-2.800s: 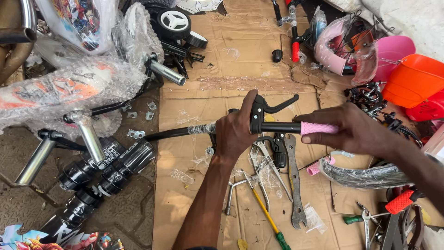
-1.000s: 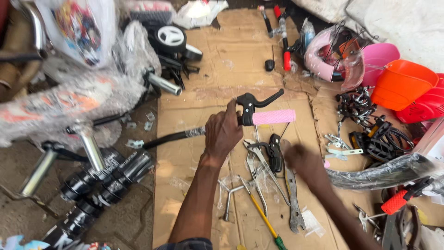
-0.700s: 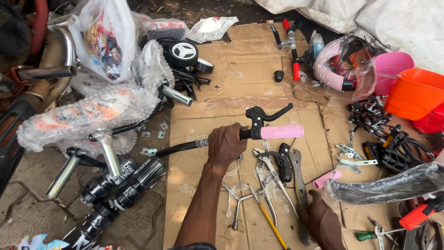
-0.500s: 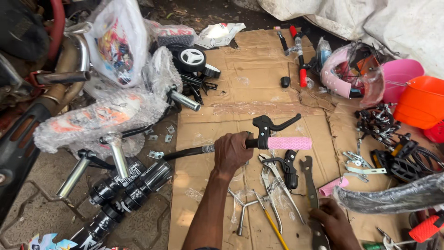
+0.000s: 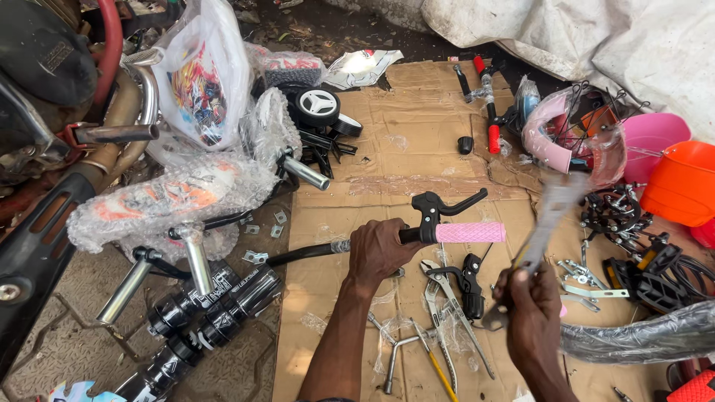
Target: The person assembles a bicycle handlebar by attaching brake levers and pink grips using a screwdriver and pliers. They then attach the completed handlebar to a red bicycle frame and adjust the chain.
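Right hand [image 5: 530, 307] now raised clutching blurred spanner [image 5: 547, 216], left hand [image 5: 380, 251] clenched around black handlebar [image 5: 309, 253] beside pink grip [image 5: 470, 232], cardboard [image 5: 417, 149] beneath

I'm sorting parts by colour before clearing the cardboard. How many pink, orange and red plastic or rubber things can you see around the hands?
Pink: 3 — ribbed pink rubber handlebar grip, pink plastic basket in clear wrap, pink plastic tub
Orange: 1 — orange plastic bucket
Red: 1 — red grip near the top of the cardboard
Total: 5
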